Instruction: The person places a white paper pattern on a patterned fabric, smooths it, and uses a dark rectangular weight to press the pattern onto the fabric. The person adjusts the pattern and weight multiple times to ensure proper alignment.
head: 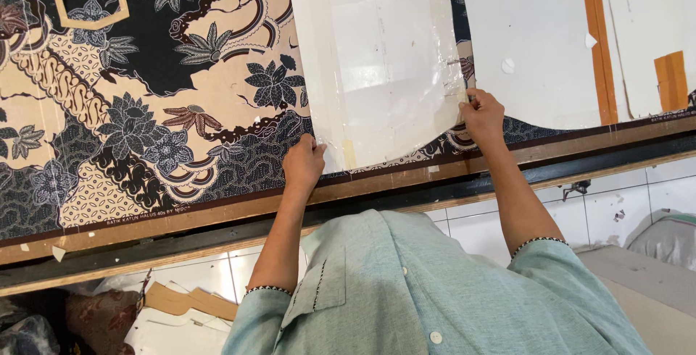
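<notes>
A white card pattern piece [377,58] with a curved near edge lies on dark batik cloth [145,109] printed with flowers. My left hand [303,163] pinches the piece's near left corner. My right hand [482,114] grips its right edge near the bottom. Both hands rest on the cloth close to the table's front edge.
A second white pattern piece [536,43] lies to the right, then a brown strip [599,43] and more white card. A small outlined pocket shape [87,0] sits at the far left. The wooden table edge [181,232] runs below. White floor tiles [623,210] and stacked card [181,319] lie underneath.
</notes>
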